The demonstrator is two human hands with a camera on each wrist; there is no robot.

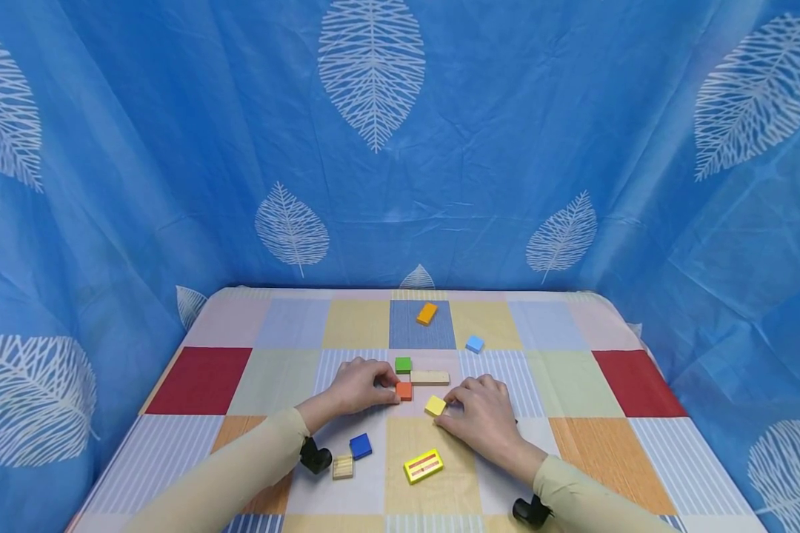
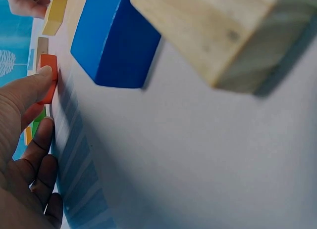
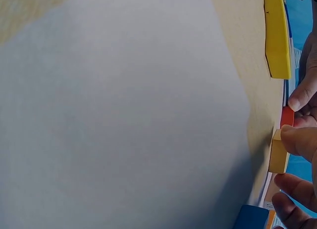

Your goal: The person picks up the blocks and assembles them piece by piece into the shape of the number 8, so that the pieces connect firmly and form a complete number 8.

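Note:
My left hand (image 1: pixel 358 386) pinches an orange-red block (image 1: pixel 404 391) between thumb and forefinger; the thumb lies across that block in the left wrist view. A green block (image 1: pixel 403 364) sits just behind it, and a plain wooden bar (image 1: pixel 430 378) lies to the right of both. My right hand (image 1: pixel 483 414) holds a small yellow block (image 1: pixel 435 406) between thumb and forefinger, in front of the bar. In the right wrist view the thumb presses this yellow block (image 3: pixel 279 152) and the forefinger is at its lower end.
Nearer me lie a dark blue block (image 1: pixel 361 446), a ridged wooden block (image 1: pixel 343 467) and a yellow block with red stripes (image 1: pixel 423 466). Farther back are an orange block (image 1: pixel 427 314) and a light blue block (image 1: pixel 475 343). Blue curtains (image 1: pixel 480 148) surround the patchwork-covered table (image 1: pixel 587 385).

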